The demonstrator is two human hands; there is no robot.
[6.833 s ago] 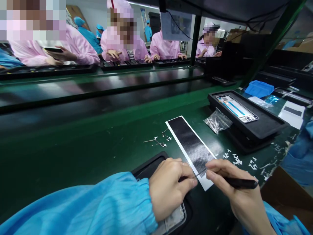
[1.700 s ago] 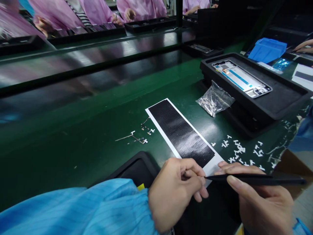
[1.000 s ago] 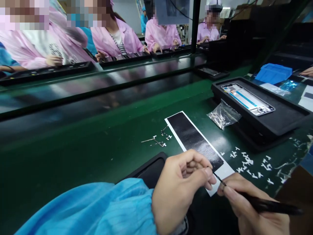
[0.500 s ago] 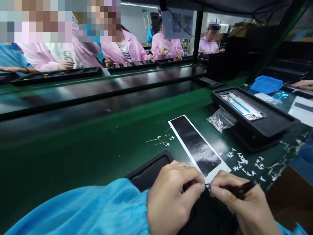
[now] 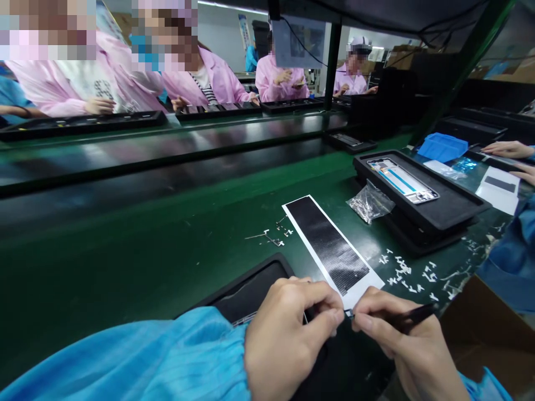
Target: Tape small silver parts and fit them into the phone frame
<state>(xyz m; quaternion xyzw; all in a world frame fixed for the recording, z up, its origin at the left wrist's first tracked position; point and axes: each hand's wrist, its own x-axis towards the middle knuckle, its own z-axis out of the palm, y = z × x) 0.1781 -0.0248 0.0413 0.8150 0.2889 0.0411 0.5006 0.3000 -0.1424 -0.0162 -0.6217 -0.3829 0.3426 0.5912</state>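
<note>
My left hand [image 5: 295,328] is closed, thumb and forefinger pinched together on a small dark piece with a pale end [image 5: 348,313]. Close against it, my right hand [image 5: 401,328] grips slim black tweezers [image 5: 418,315]; their tips are hidden by my fingers. Beneath my hands lies a black tray [image 5: 251,284], mostly covered by the left hand and sleeve. Just beyond my fingertips is a white sheet with a black strip of fine rows [image 5: 330,239]. Small white T-shaped scraps [image 5: 403,270] are scattered to its right, and thin dark bits [image 5: 271,236] to its left.
Stacked black foam trays [image 5: 455,203] hold a phone frame [image 5: 403,181] at the right. A clear bag of small parts [image 5: 370,203] leans beside them. Farther back is a blue bin [image 5: 443,146]. A co-worker's hands [image 5: 507,149] are at the right edge; people in pink sit opposite.
The view has shifted slightly, so the bench items sit a little further left. My hands stay pinched close together, and the small piece between them shows more clearly.
</note>
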